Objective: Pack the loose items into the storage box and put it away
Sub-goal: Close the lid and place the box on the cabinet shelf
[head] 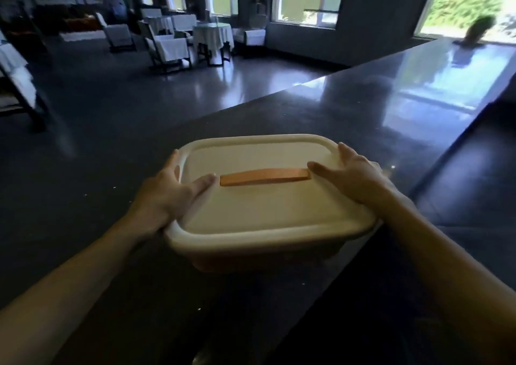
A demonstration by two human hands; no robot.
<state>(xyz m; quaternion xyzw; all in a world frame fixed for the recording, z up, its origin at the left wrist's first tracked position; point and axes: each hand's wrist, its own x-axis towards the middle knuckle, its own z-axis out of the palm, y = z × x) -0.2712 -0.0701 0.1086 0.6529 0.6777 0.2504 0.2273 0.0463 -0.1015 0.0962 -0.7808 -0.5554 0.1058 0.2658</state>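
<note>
A cream storage box point(268, 214) with its lid on and an orange handle point(265, 176) across the top is at the centre of the head view, over the dark counter point(349, 107). My left hand point(173, 194) grips its left edge, thumb on the lid and fingers round the rim. My right hand point(349, 174) grips the right edge, thumb lying on the lid beside the handle. The box's contents are hidden by the lid. Whether the box rests on the counter or is lifted I cannot tell.
The glossy dark counter stretches away to the right toward a potted plant point(479, 31) by a bright window. To the left, across a dark floor, stand chairs point(167, 47) and a round table point(213, 36) with white cloths.
</note>
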